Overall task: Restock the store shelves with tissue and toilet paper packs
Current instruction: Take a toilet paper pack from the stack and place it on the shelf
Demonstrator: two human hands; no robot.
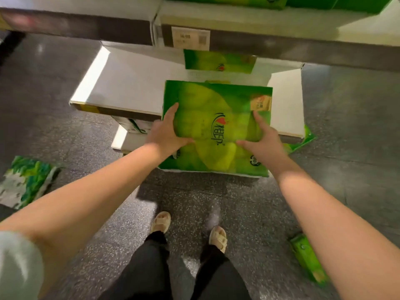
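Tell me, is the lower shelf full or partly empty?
Partly empty: the lower shelf shows bare white board beside one green pack.

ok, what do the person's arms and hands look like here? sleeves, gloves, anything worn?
Both forearms are bare, and both the left hand and the right hand are ungloved. No watch, ring or bracelet shows. A pale grey-white short sleeve shows on the left upper arm at the frame's corner; the right sleeve is out of view.
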